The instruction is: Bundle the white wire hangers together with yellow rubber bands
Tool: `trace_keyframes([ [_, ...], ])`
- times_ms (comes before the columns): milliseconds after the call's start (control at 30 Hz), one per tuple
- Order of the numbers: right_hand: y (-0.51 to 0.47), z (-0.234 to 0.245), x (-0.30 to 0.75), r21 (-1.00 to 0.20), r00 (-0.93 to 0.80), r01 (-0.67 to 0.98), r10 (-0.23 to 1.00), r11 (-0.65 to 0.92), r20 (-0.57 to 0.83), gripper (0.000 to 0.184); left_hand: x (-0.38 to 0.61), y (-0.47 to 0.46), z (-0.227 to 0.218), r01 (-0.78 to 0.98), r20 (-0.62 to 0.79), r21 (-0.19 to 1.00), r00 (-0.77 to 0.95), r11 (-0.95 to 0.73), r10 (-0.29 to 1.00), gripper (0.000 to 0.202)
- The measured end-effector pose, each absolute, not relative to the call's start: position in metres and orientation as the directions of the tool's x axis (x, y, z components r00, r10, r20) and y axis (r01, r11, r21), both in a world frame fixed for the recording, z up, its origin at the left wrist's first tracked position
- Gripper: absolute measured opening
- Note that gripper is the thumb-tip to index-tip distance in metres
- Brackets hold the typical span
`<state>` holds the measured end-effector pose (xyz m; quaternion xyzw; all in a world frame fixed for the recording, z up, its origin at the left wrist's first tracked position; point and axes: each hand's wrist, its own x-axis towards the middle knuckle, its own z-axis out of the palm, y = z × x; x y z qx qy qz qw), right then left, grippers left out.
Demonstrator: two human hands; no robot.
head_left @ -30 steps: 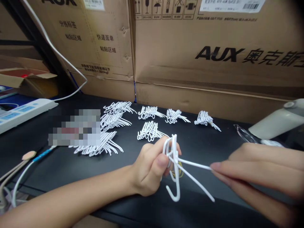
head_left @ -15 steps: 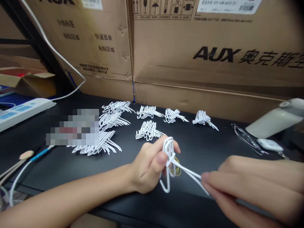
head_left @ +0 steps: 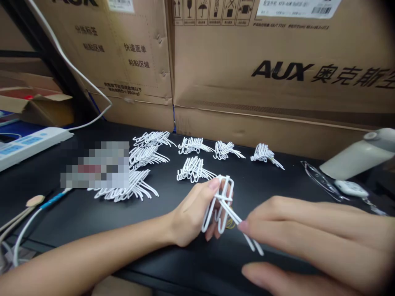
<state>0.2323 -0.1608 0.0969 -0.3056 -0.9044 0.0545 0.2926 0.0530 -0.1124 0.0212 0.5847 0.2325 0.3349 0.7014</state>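
Closer to the left hand (head_left: 194,213) now, the right hand (head_left: 305,234) has slid over and let its thumb come away from its fingers. Also, the left thumb has gone up to the top of the white hooks (head_left: 222,198), and they have turned a bit. The left hand is closed and grips the hooks just above the black counter (head_left: 271,181). Their long ends poke out down to the right. The right hand is open, and one fingertip touches those long ends. Some thin yellow loops (head_left: 230,223) show just behind the hooks.

Seven piles of the same kind of hooks lie on the counter behind the left hand. Three are on the left, and the nearest of the others (head_left: 193,170) is just past the left hand. Over on the right are a bottle (head_left: 354,154) lying on its side, some glasses (head_left: 321,181) and a little white case (head_left: 352,189). Two big brown boxes (head_left: 277,94) stand at the back.
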Motion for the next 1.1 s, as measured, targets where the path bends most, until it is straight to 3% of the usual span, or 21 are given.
trace_keyframes([
  [100,-0.157,0.096,0.232,-0.364,-0.634,0.471,0.595,0.804,0.494,0.010,0.054,-0.112,0.024,-0.229,0.040,0.958,0.707,0.175,0.706,0.054],
  [200,-0.154,0.092,0.228,-0.516,-0.569,0.465,0.689,0.720,0.449,0.016,0.055,-0.112,0.024,-0.259,0.021,0.934,0.725,0.244,0.688,0.059],
  [400,-0.149,0.097,0.220,-0.823,-0.469,0.438,0.873,0.362,0.134,0.024,0.055,-0.104,0.015,-0.267,0.018,0.863,0.865,0.429,0.502,0.072],
  [500,-0.150,0.105,0.216,-0.828,-0.407,0.501,0.913,0.252,0.032,0.020,0.055,-0.100,0.012,-0.220,-0.001,0.827,0.920,0.517,0.393,0.073],
  [600,-0.153,0.109,0.213,-0.756,-0.253,0.634,0.967,0.162,-0.006,0.019,0.055,-0.098,0.011,-0.225,0.014,0.820,0.927,0.526,0.376,0.072],
  [667,-0.152,0.108,0.214,-0.720,-0.220,0.664,0.973,0.200,0.068,0.017,0.055,-0.097,0.012,-0.238,0.024,0.825,0.921,0.512,0.389,0.073],
  [733,-0.149,0.105,0.218,-0.700,-0.298,0.623,0.933,0.349,0.200,0.015,0.056,-0.098,0.013,-0.229,0.024,0.837,0.922,0.496,0.385,0.076],
  [900,-0.142,0.097,0.228,-0.566,-0.554,0.431,0.701,0.702,0.448,0.013,0.054,-0.100,0.017,-0.155,-0.017,0.861,0.943,0.485,0.331,0.076],
  [1100,-0.139,0.101,0.227,-0.489,-0.641,0.282,0.541,0.826,0.544,0.023,0.054,-0.100,0.020,-0.076,-0.078,0.835,0.964,0.544,0.254,0.074],
])
